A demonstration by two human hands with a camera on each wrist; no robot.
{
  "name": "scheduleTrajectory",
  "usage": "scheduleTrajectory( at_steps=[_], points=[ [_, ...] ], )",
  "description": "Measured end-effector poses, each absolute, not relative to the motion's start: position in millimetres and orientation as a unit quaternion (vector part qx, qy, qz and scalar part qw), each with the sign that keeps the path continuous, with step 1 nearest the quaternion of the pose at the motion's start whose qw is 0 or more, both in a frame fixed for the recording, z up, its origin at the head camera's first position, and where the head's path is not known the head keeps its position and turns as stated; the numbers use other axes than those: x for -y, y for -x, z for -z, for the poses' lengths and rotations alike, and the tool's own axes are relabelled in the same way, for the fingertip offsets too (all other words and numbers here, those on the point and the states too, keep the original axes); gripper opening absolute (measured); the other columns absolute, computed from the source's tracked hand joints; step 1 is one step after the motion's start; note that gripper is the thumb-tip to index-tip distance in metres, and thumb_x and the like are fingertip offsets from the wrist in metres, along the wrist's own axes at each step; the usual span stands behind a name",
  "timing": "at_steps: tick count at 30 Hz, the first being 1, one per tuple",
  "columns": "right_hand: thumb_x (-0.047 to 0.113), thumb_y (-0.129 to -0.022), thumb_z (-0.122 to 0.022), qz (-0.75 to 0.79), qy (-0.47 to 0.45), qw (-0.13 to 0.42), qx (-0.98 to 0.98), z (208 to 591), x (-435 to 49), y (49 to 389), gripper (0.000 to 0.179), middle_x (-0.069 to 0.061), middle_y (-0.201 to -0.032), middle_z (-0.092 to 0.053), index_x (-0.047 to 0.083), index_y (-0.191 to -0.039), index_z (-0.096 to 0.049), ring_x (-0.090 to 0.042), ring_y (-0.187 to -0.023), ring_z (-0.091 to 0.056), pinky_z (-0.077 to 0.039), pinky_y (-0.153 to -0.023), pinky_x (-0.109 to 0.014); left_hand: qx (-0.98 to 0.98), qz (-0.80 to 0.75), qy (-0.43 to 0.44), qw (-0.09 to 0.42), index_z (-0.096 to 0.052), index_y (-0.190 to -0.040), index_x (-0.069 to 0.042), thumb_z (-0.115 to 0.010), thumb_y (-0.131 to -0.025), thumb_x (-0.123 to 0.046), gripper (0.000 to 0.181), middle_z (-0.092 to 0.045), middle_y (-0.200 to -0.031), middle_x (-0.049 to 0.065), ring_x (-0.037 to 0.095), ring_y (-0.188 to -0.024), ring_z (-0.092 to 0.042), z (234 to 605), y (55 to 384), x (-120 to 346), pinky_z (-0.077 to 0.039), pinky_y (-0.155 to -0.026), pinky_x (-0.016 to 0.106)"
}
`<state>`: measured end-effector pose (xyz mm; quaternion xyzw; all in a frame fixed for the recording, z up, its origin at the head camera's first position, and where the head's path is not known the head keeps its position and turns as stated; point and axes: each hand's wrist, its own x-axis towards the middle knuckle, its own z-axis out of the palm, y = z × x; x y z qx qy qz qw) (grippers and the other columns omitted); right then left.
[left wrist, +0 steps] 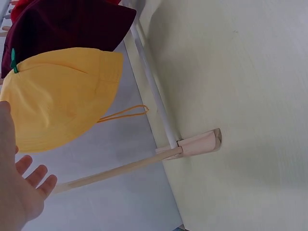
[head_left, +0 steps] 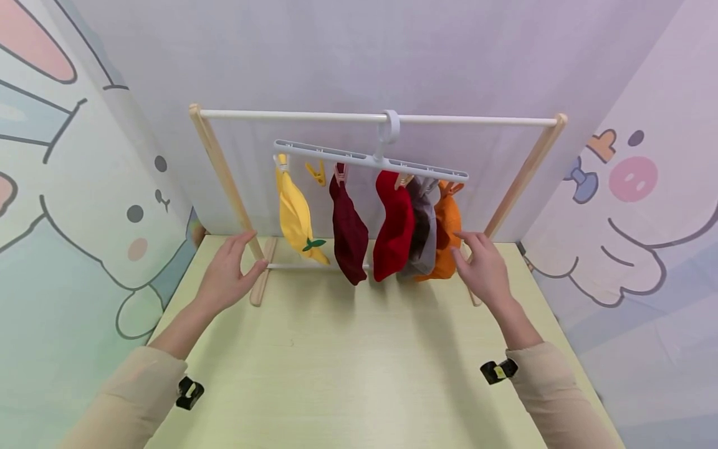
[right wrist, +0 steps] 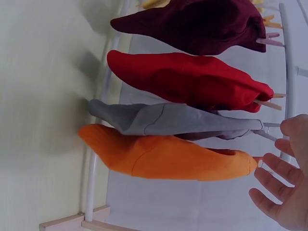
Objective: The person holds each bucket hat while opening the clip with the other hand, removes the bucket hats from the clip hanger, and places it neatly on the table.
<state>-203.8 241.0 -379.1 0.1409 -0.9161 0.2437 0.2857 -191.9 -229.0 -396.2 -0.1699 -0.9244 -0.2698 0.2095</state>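
Hanger long axis slants down rightward in head view; hats hang lengthwise downward. Left hand and right hand: fingers parted, relaxed.

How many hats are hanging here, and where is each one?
5, all clipped under the hanger. From left to right: yellow hat, maroon hat, red hat, grey hat, orange hat. Others could be hidden where hats overlap.

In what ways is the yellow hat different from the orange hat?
The yellow hat bears a green leaf; none shows on the orange hat.
The yellow hat hangs at the hanger's left end, the orange hat at its right.
In the head view, the orange hat overlaps the grey hat; the yellow hat overlaps none.
Both are clipped up.
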Motion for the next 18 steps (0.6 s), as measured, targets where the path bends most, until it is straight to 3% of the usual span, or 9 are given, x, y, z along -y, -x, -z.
scheduleTrajectory(
  at_steps=[7,18],
  points=[
    [0.018,-0.084,-0.065,-0.248,-0.151,0.293,0.911,374,-229,207,0.032,-0.018,-0.106,-0.059,0.002,-0.112,-0.061,-0.034,-0.095,-0.055,-0.046,-0.078,-0.049,0.92,0.273,0.171,0.222,-0.044,-0.13,-0.001,-0.066,-0.082,-0.021,0.057,-0.046,-0.127,0.021,0.039,-0.118,-0.043,393,195,222,-0.036,-0.092,0.055],
    [0.018,-0.084,-0.065,-0.255,-0.172,0.286,0.908,371,-211,210,0.034,-0.016,-0.102,-0.059,0.005,-0.114,-0.061,-0.031,-0.089,-0.055,-0.046,-0.073,-0.045,0.919,0.284,0.166,0.219,-0.046,-0.129,-0.002,-0.064,-0.084,-0.024,0.054,-0.049,-0.121,0.02,0.038,-0.112,-0.047,387,198,207,-0.04,-0.086,0.054]
  ],
)
